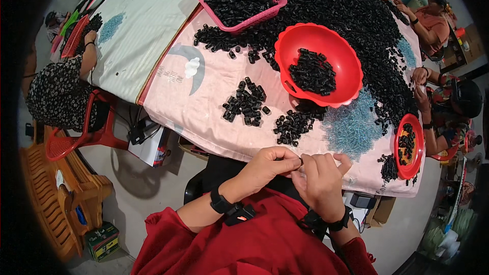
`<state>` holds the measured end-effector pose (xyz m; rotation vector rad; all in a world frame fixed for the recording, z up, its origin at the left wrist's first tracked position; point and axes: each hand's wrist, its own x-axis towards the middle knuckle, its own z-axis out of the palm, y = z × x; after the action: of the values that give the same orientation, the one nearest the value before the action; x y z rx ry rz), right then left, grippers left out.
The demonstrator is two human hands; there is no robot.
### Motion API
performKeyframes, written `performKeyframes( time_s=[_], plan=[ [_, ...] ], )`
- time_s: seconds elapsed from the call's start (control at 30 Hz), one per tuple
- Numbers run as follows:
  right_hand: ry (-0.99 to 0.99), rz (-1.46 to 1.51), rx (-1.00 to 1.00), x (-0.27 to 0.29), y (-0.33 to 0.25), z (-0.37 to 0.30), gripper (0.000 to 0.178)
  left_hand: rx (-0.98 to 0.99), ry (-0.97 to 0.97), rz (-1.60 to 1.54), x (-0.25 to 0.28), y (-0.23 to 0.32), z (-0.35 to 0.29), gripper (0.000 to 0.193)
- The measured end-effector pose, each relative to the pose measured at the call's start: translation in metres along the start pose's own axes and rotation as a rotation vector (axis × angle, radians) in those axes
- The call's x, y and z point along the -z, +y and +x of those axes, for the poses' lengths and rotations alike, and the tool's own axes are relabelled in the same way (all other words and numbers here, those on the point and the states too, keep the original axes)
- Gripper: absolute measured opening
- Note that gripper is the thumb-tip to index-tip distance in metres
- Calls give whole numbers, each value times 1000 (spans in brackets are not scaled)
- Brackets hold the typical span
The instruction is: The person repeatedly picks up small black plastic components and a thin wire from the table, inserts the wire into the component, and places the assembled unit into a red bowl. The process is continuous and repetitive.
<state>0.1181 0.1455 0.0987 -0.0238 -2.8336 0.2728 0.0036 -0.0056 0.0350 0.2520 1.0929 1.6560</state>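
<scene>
My left hand (269, 167) and my right hand (323, 179) meet at the table's near edge, fingertips pinched together. A small black piece (302, 162) shows between them, mostly hidden by the fingers; what the right fingers hold is hidden. Beyond my hands lie a small pile of black plastic parts (294, 127) and a looser group of larger black cylinders (246, 103). Right of these spreads a heap of tiny bluish clear pieces (352, 125). Farther back stands a red scalloped bowl (314, 38) with black parts inside.
A pink basket (239, 24) full of black parts stands behind, beside a huge black heap (331, 0) on the pink cloth (173, 104). A red oval tray (419, 147) sits at the right edge. Co-workers sit left and right. A red chair (97, 135) and wooden bench (51, 188) stand left.
</scene>
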Motion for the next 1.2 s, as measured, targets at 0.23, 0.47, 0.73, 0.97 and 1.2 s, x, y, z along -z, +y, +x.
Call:
performKeyframes(
  time_s=[0.23, 0.47, 0.73, 0.97, 1.2],
  plan=[
    [9, -17, 2, 1, 0, 0, 36, 102, -34, -78, 7, -2, -1, 26],
    [-6, 8, 68, -2, 0, -4, 32, 102, -64, -37, 15, -18, 3, 27],
    [-34, 270, -3, -4, 17, -6, 40, 148, -22, -132, 10, -11, 1, 25],
    [99, -132, -158, -43, 74, -20, 35, 96, 14, -173, 16, -7, 3, 23],
    [111, -95, -183, -58, 74, -23, 26, 79, 8, -121, 12, 2, -1, 34]
  ],
)
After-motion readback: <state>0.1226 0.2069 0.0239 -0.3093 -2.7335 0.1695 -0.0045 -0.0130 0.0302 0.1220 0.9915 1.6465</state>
